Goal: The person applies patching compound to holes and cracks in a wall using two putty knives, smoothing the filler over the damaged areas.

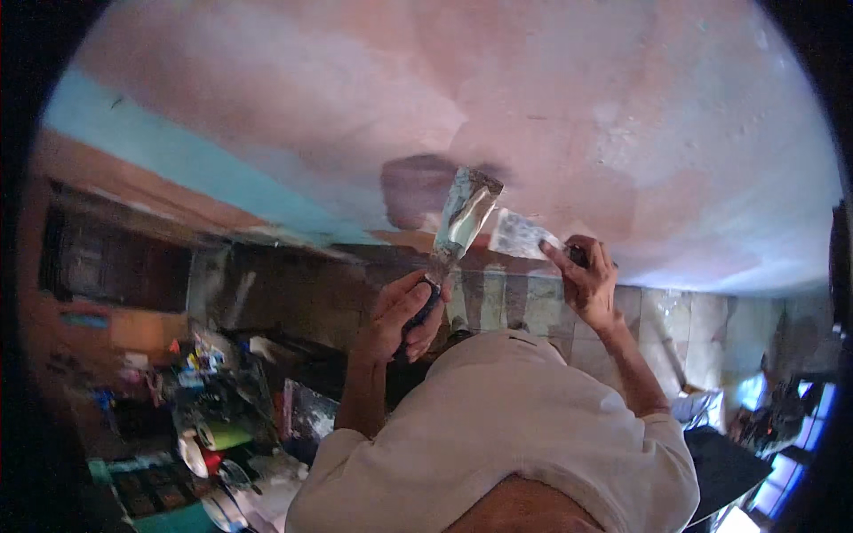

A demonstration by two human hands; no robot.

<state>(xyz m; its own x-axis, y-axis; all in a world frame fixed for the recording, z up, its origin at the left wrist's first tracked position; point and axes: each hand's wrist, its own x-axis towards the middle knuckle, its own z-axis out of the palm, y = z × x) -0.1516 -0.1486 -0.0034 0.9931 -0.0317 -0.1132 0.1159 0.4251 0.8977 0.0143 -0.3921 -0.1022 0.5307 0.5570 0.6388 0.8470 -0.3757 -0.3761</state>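
Note:
My left hand (398,318) is closed round the dark handle of a putty knife (466,213). Its blade points up and carries some pale and brown smears. My right hand (590,282) grips a second tool, a putty scraper (517,234) with a wide whitish blade. That blade lies to the right of the first one, its tip close to it; I cannot tell whether they touch. Beyond both tools rises a pinkish, patchy wall (551,115). A dark patch (413,191) shows on it behind the putty knife.
A turquoise band (178,142) crosses the wall at the left. Blurred household clutter (209,364) fills the lower left, with a dark framed panel (115,249) above it. Pale floor tiles (595,333) show below the wall. A dark flat surface (724,471) sits at the lower right.

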